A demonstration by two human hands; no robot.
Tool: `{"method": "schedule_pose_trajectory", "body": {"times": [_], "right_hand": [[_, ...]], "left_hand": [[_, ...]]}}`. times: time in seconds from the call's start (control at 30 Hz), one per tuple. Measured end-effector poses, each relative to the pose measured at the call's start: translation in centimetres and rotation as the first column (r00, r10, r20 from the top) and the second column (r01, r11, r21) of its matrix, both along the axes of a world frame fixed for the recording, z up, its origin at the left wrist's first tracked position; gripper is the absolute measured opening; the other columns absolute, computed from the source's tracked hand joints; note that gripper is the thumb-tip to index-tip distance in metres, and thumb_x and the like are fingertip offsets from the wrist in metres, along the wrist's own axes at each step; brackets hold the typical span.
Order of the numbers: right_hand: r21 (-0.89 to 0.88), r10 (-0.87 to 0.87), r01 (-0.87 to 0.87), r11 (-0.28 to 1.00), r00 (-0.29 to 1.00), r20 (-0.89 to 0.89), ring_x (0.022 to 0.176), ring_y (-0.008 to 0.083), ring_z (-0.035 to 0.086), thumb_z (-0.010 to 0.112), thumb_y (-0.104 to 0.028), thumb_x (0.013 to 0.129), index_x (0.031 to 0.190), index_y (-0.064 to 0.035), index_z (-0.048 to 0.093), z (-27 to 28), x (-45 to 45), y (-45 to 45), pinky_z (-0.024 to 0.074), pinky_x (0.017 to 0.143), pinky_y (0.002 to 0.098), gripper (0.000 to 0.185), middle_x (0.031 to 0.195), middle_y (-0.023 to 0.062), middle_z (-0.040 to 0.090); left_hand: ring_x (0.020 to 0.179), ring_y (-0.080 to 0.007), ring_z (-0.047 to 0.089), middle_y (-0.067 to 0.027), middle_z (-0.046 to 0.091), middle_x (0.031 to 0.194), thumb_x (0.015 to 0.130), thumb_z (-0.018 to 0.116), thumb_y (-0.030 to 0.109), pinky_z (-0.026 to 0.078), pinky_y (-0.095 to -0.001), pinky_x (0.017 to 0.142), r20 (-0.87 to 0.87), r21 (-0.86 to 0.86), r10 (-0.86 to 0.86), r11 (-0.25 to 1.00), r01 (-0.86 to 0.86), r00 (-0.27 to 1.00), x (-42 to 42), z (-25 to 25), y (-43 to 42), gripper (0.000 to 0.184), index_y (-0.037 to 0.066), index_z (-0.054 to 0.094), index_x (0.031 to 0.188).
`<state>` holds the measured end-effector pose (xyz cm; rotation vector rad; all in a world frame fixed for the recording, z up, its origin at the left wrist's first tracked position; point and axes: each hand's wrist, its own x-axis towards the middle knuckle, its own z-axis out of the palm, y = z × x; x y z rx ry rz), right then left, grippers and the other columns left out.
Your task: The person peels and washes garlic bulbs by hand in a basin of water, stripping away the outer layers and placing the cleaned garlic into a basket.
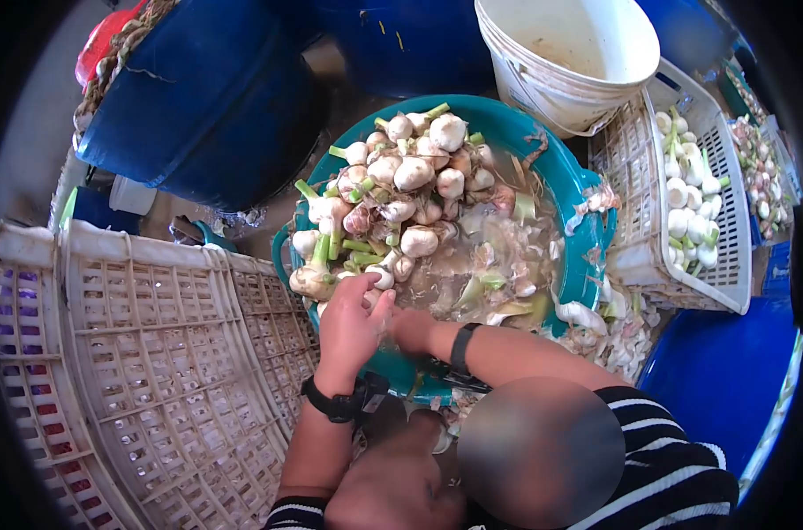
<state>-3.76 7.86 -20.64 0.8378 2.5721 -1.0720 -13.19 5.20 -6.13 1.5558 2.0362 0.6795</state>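
A teal tub (472, 110) holds a heap of garlic bulbs (414, 174) with short green stem stubs, beside water with loose peeled skins (485, 265). My left hand (353, 331) is at the tub's near left side, its fingers curled round a garlic bulb (372, 299) that is mostly covered. Close against it, my right hand (410, 330) is closed low over the near side of the tub. Its fingertips are hidden behind my left thumb, and what they grip does not show. Both wrists wear black bands.
White plastic crates (154, 353) stand close on the left. At right, a pale crate (737, 203) holds trimmed garlic. A white bucket (507, 66) and blue barrels (198, 106) border the far side. Garlic skins (626, 340) litter the floor beside the tub.
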Motion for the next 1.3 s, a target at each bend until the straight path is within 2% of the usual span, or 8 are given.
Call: {"method": "schedule_pose_trajectory", "body": {"times": [0.27,0.4,0.47,0.6,0.97,1.17,1.27,1.3], "right_hand": [[-0.674,-0.390,0.122,0.728,0.883,-0.261,0.091,0.0246,0.057,0.071,-0.023,0.064,0.111,-0.0125,0.048,1.2,2.1,-0.3,0.0457,0.077,0.0333,0.053,0.097,0.0125,0.058],[-0.258,-0.521,0.457,0.851,0.682,-0.513,0.095,0.0273,0.054,0.070,-0.017,0.063,0.112,-0.0055,0.049,10.5,6.5,0.5,0.0435,0.081,0.0352,0.054,0.103,0.0129,0.054],[0.046,-0.374,0.530,0.846,0.655,-0.657,0.094,0.0285,0.052,0.071,-0.015,0.062,0.110,-0.0059,0.050,11.8,7.2,1.4,0.0432,0.080,0.0360,0.053,0.104,0.0123,0.053],[0.356,-0.188,0.540,0.763,0.712,-0.676,0.093,0.0299,0.051,0.070,-0.013,0.060,0.111,-0.0073,0.051,12.6,8.2,1.8,0.0425,0.080,0.0383,0.054,0.105,0.0115,0.050],[0.184,-0.341,0.651,0.736,0.592,-0.730,0.088,0.0291,0.052,0.070,-0.012,0.061,0.116,-0.0060,0.050,11.4,11.1,2.3,0.0435,0.075,0.0388,0.058,0.105,0.0128,0.050],[0.495,-0.167,0.581,0.646,0.741,-0.651,0.086,0.0273,0.051,0.070,-0.018,0.063,0.116,-0.0056,0.049,12.6,11.7,2.7,0.0446,0.074,0.0374,0.058,0.103,0.0110,0.049],[0.370,-0.225,0.592,0.716,0.697,-0.681,0.086,0.0259,0.053,0.067,-0.016,0.069,0.116,-0.0049,0.049,12.6,11.5,2.7,0.0453,0.073,0.0363,0.051,0.100,0.0117,0.051],[-0.004,-0.440,0.624,0.782,0.547,-0.712,0.085,0.0253,0.055,0.064,-0.017,0.073,0.113,-0.0044,0.051,11.9,11.2,2.6,0.0459,0.072,0.0361,0.044,0.097,0.0118,0.054]], "left_hand": [[0.070,-0.0148,0.059,-0.0117,0.059,0.092,0.077,0.067,0.016,0.047,-0.0257,0.060,0.178,-0.014,0.154,0.988,-0.154,0.972,-1.2,-1.2,-1.5,0.037,-0.004,0.053,0.106],[0.076,-0.0157,0.061,-0.0115,0.060,0.097,0.081,0.063,0.017,0.048,-0.0254,0.064,0.325,-0.058,0.218,0.976,-0.211,0.920,-0.5,-2.3,-1.8,0.036,-0.004,0.051,0.108],[0.082,-0.0161,0.061,-0.0094,0.059,0.101,0.087,0.054,0.018,0.049,-0.0261,0.070,0.870,-0.359,0.353,0.932,-0.050,0.345,1.1,-1.9,-1.1,0.028,-0.001,0.052,0.106],[0.085,-0.0161,0.060,-0.0065,0.059,0.098,0.092,0.042,0.016,0.050,-0.0281,0.074,0.955,-0.193,0.208,0.977,-0.090,0.212,3.5,-1.6,-0.2,0.019,0.004,0.053,0.102],[0.084,-0.0154,0.060,-0.0079,0.060,0.095,0.092,0.045,0.018,0.049,-0.0291,0.076,0.922,-0.204,0.208,0.978,-0.048,0.327,6.1,-1.7,0.2,0.021,0.002,0.054,0.099],[0.076,-0.0121,0.060,-0.0070,0.063,0.084,0.088,0.055,0.018,0.050,-0.0263,0.072,0.868,-0.144,0.193,0.980,-0.139,0.457,6.4,-3.4,0.5,0.020,0.000,0.060,0.083],[0.066,-0.0051,0.051,0.0000,0.058,0.072,0.089,0.054,0.016,0.045,-0.0210,0.064,0.832,-0.062,0.190,0.965,-0.253,0.521,6.8,-3.1,0.5,0.021,0.000,0.059,0.078],[0.067,-0.0057,0.052,-0.0008,0.059,0.075,0.089,0.054,0.016,0.045,-0.0214,0.064,0.836,-0.042,0.165,0.970,-0.238,0.524,6.3,-3.5,0.3,0.019,-0.001,0.059,0.081]]}}
